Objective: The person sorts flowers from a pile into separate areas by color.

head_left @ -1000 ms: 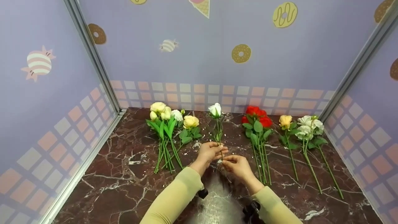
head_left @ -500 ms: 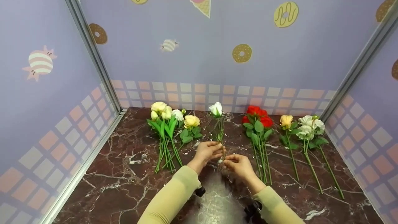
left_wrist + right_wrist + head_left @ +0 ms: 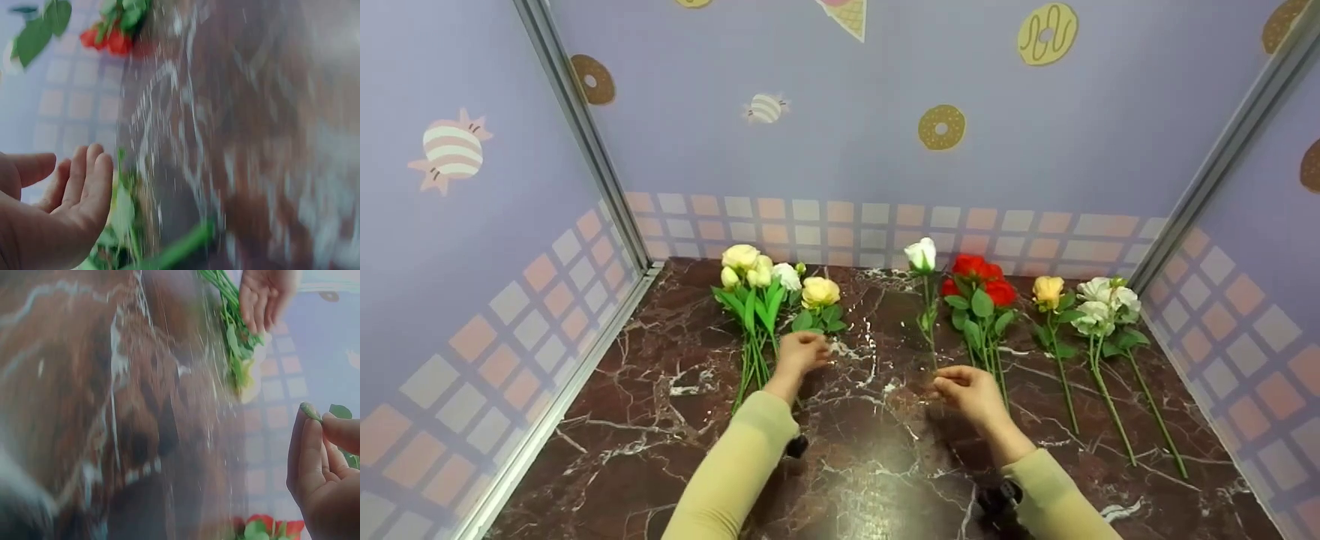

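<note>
A white rose [image 3: 921, 256] stands bloom up, left of the red flowers. My right hand [image 3: 971, 394] pinches the lower end of its stem, and the green stem tip [image 3: 311, 412] pokes out between thumb and fingertips in the right wrist view. My left hand [image 3: 801, 354] holds nothing and hovers in front of the pale yellow rose [image 3: 820, 292], partly over the stems of the left bunch. In the left wrist view its fingers [image 3: 84, 177] are loosely extended, thumb apart. Pale yellow and white flowers [image 3: 742, 259] lie at the far left.
Red flowers [image 3: 979, 279], a single orange-yellow rose [image 3: 1048, 291] and white flowers [image 3: 1099, 307] lie to the right on the dark marbled table [image 3: 660, 457]. Lilac patterned panels [image 3: 847, 135] close off the back and both sides.
My left hand has let go of the white rose's stem and moved left toward the yellow flowers. My right hand has shifted right, carrying the white rose closer to the red flowers.
</note>
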The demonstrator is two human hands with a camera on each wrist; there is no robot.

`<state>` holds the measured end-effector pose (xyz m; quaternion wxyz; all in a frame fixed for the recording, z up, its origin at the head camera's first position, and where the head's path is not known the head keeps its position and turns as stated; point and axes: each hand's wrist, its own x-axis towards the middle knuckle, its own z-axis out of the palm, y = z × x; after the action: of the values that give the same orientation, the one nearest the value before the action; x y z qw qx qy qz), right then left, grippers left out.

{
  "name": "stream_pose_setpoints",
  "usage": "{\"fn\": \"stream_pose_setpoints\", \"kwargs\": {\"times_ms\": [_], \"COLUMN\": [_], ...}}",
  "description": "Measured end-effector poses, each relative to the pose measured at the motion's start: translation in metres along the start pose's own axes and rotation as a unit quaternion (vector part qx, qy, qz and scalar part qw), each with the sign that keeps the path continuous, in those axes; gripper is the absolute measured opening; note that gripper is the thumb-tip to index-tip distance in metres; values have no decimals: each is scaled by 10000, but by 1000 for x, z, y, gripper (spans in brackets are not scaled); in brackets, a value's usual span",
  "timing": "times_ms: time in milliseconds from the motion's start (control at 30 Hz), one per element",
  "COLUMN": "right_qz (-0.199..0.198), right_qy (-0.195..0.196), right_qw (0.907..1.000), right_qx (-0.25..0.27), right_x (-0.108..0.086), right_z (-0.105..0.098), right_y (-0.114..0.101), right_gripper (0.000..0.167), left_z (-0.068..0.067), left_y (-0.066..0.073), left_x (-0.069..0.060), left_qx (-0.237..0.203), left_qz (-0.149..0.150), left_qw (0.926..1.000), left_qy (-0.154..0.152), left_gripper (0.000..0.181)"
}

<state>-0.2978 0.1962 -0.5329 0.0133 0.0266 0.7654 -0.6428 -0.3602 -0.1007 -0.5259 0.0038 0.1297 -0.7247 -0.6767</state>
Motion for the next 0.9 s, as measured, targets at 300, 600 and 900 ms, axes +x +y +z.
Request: {"fn": "stream_pose_setpoints", "kwargs": {"times_ms": [300,600,900], "right_qz": [-123,56,139], "right_qy": [294,451,844], "right_qw": [9985,9975,9880], "right_qx": [-441,-549,-1289], "right_x": [2,1,-5], "right_z": [-38,-84,-138], "right_y": [0,6,20], "right_gripper": [28,35,40], "left_z": [-51,-65,-59], "left_y": [-5,-8,-15], "left_x": [15,16,21], "left_qx": [2584,3697,3996], "left_qz": [835,614,381], "left_qw": [9516,9197,9089], "left_qy": [1442,1167,1132], "left_gripper": [22,25,26]}}
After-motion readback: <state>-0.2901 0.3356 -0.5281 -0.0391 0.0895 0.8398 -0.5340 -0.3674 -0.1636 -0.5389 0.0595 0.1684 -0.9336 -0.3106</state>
